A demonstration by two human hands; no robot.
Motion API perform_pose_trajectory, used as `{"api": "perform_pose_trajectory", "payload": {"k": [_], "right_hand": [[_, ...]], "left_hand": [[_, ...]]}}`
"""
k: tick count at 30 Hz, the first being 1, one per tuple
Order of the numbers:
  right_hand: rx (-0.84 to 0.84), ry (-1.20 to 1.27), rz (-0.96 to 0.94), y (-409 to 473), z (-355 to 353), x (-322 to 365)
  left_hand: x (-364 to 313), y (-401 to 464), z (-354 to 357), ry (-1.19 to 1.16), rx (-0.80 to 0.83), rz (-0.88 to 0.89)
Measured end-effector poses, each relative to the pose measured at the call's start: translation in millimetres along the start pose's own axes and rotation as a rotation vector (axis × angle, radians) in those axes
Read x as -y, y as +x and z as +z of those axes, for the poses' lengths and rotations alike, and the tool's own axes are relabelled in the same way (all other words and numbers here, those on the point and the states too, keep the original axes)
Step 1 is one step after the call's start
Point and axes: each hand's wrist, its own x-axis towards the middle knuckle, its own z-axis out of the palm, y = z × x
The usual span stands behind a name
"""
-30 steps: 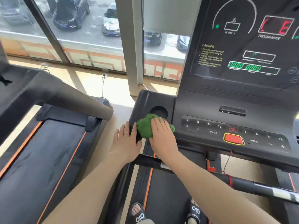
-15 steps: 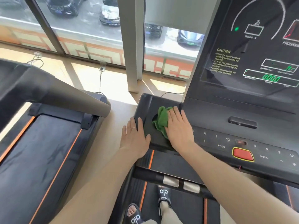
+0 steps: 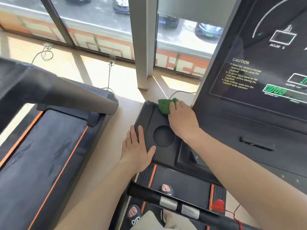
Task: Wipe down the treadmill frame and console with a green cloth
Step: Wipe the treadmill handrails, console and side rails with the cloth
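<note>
Cloth (image 3: 164,106) now sitting at the tray's (image 3: 150,123) far corner, past the cup hole (image 3: 164,136) it was covering — right hand (image 3: 182,120) pressing it flat-fingered, left hand (image 3: 137,149) lying open, bracing the edge. Tray nearly wiped; console (image 3: 259,67) next.

The right hand (image 3: 182,120) presses a bunched green cloth (image 3: 164,106) onto the far corner of the treadmill's black side tray (image 3: 146,117), just beyond the tray's round cup recess (image 3: 164,136). The left hand (image 3: 137,151), wearing a ring, rests flat on the tray's near left edge. The console screen (image 3: 265,63) rises right of the tray; a second treadmill (image 3: 41,155) stands to its left.
</note>
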Motion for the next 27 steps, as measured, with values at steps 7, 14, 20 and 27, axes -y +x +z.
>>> {"api": "perform_pose_trajectory", "payload": {"k": [7, 14, 20, 27], "right_hand": [[0.082, -0.112, -0.001, -56, 5, 28], [0.123, 0.111, -0.074, -129, 9, 60], [0.031, 0.669, 0.181, -97, -24, 38], [0.079, 0.462, 0.078, -52, -31, 63]], "left_hand": [[1, -3, -6, -0.026, 0.036, 0.012], [3, -2, -7, -0.044, 0.054, 0.023], [3, -3, -10, -0.069, 0.066, 0.023], [3, -4, -10, -0.092, 0.055, 0.025]]}}
